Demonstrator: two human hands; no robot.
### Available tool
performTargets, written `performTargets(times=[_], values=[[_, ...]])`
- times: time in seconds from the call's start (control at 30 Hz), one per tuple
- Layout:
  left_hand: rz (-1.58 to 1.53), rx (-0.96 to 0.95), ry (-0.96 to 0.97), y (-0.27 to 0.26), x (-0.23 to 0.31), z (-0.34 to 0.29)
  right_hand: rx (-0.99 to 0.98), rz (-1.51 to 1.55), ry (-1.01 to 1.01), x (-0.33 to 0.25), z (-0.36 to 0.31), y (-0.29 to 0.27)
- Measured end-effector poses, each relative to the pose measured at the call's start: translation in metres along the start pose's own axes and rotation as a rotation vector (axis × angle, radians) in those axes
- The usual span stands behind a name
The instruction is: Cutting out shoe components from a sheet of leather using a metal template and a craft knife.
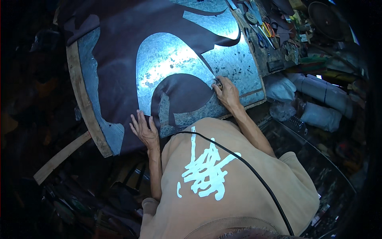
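Observation:
A sheet of dark brown leather [115, 75] lies over the metal-topped worktable [248, 75]. Within it shows a pale, speckled arch shape [163, 55]; whether this is a template or bare tabletop I cannot tell. My left hand [145, 131] rests flat with fingers spread, its fingertips at the arch's lower left end. At the arch's pointed right end, my right hand [228, 93] is closed around a small dark and brass-coloured object [217, 83], mostly hidden by the fingers. Inside the arch is a rounded piece of the same leather [183, 91].
Orange-handled scissors [268, 30], blue-handled scissors [261, 41] and a tape roll [250, 18] lie among tools at the far right. Plastic-wrapped rolls [322, 115] stand right of the table. A wooden strip [85, 99] edges its left side. A black cable [254, 171] crosses my shirt.

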State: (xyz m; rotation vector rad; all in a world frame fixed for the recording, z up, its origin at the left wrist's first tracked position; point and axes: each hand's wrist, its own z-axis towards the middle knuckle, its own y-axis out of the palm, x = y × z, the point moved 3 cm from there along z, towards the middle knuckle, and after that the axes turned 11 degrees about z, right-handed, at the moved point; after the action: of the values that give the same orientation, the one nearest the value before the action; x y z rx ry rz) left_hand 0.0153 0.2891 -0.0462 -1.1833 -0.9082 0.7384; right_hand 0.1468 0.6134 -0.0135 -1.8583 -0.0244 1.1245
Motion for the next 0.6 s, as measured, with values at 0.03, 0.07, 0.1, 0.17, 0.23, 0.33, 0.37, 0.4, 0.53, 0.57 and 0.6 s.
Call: performTargets(times=[0.03, 0.07, 0.1, 0.17, 0.23, 0.33, 0.37, 0.4, 0.53, 0.57, 0.6], values=[[-0.002, 0.005, 0.006, 0.001, -0.001, 0.002, -0.007, 0.011, -0.003, 0.001, 0.0, 0.001], [-0.001, 0.014, 0.011, 0.002, 0.0, 0.003, -0.015, 0.022, -0.006, 0.001, -0.001, 0.001], [-0.006, 0.006, 0.012, 0.002, -0.001, 0.003, -0.011, 0.029, -0.012, 0.001, -0.002, 0.001], [-0.005, 0.005, 0.014, 0.003, -0.002, 0.004, -0.011, 0.068, -0.007, 0.002, -0.003, 0.001], [-0.016, 0.015, 0.021, 0.002, 0.001, 0.004, -0.026, 0.084, 0.002, -0.002, -0.005, -0.002], [-0.034, 0.022, 0.01, -0.001, 0.0, 0.007, -0.049, 0.123, 0.006, 0.002, -0.009, 0.0], [-0.038, 0.025, 0.003, -0.002, -0.001, 0.007, -0.055, 0.15, 0.001, 0.003, -0.009, 0.0], [-0.037, 0.036, -0.003, -0.001, -0.003, 0.009, -0.055, 0.152, -0.012, 0.001, -0.008, 0.0], [-0.064, 0.032, 0.002, 0.0, -0.009, 0.019, -0.116, 0.366, 0.135, 0.014, -0.023, 0.01], [-0.071, 0.022, 0.016, 0.0, -0.009, 0.021, -0.076, 0.388, 0.103, 0.02, -0.027, 0.013], [-0.071, 0.035, 0.011, -0.001, -0.011, 0.019, -0.064, 0.379, 0.087, 0.019, -0.032, 0.014]])
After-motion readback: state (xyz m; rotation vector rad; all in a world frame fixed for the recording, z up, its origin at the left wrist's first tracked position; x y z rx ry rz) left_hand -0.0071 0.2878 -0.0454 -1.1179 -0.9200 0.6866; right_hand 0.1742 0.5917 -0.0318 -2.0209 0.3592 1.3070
